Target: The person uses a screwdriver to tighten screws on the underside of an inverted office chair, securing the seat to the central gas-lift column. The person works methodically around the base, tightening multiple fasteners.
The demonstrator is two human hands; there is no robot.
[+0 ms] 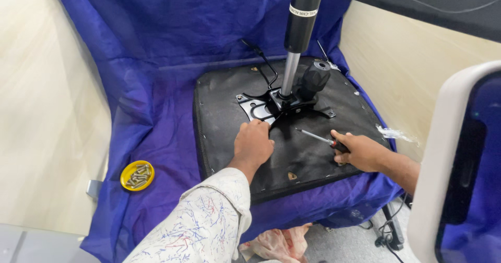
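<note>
So the left hand is sitting curled, fingers pressed together, knuckles down on the underside of the black seat pan, right at the near edge of the metal mechanism plate; can't tell whether it's pinching anything underneath. The right hand is wrapping around the handle of a screwdriver, and the shaft is pointing toward that same plate, the tip hanging just short of it. Behind the plate the gas cylinder is rising up, with a black knob just beside it. The seat pan is lying on a blue cloth, and well left of the plate a yellow dish of screws is resting on the cloth.
</note>
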